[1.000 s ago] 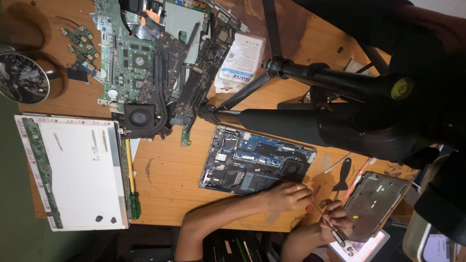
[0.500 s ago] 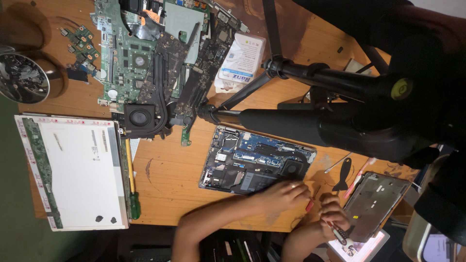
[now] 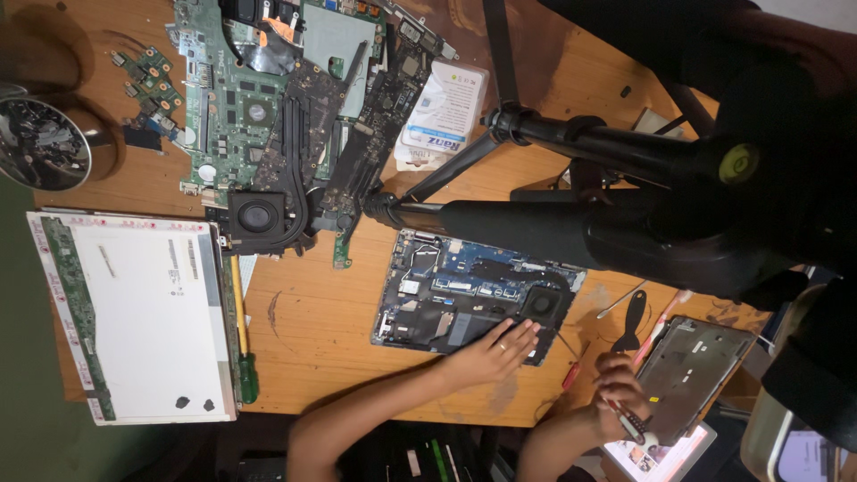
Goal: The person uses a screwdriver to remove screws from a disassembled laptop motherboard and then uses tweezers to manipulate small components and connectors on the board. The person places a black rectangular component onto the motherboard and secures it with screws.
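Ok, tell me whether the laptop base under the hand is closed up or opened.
Opened. The laptop base shows its bare circuit board and fan; the left hand rests on its edge.

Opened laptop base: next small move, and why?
Probably bring the screwdriver tip onto a screw near the fan. The left hand lies flat on the opened laptop base, steadying it; the right hand holds tools just off its edge.
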